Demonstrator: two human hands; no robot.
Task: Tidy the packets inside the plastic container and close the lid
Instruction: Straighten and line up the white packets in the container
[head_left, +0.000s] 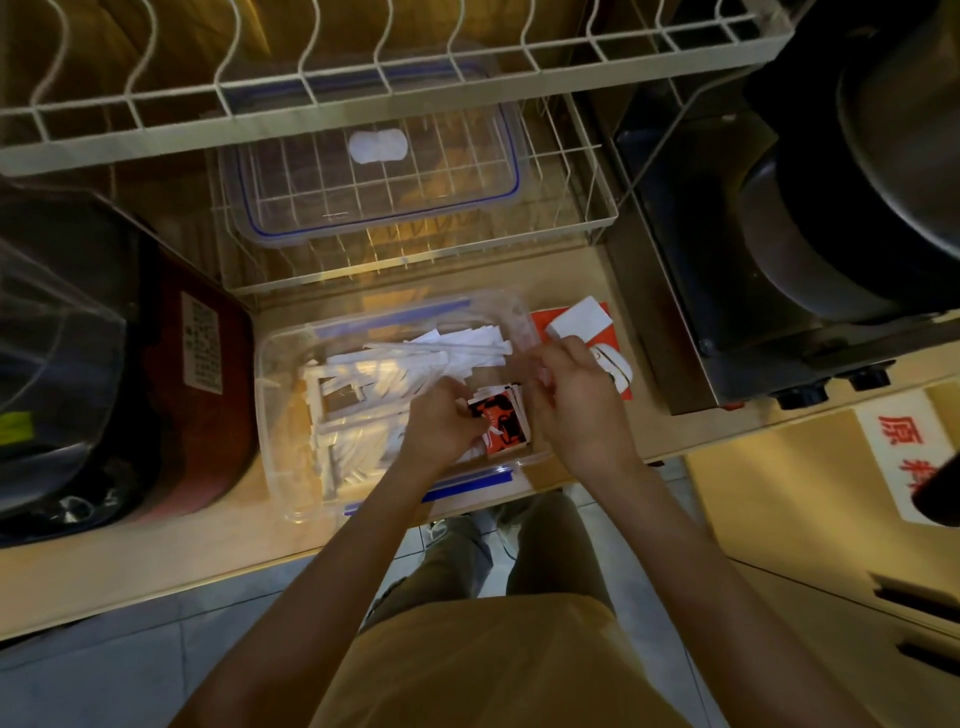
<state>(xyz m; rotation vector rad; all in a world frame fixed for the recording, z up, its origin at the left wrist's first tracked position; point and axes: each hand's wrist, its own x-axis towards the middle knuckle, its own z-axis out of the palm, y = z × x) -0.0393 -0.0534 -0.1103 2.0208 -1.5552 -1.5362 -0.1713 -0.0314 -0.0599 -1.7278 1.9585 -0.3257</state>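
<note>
A clear plastic container (275, 415) with blue clips stands open on the wooden counter. Inside lie several long white packets (374, 374) in a loose heap and a stack of red-and-black packets (501, 421) at the right end. My left hand (441, 421) reaches into the container and grips the left side of that stack. My right hand (576, 395) is over the container's right wall, fingers curled at the stack's right side. The clear lid (374, 171) with a blue seal rests on the wire rack behind the container.
A white wire dish rack (597, 208) stands behind the container, with an upper shelf (363, 104) overhead. A dark red appliance (197, 395) sits at the left. A red-and-white box (582, 322) lies right of the container, beside a metal machine (779, 312).
</note>
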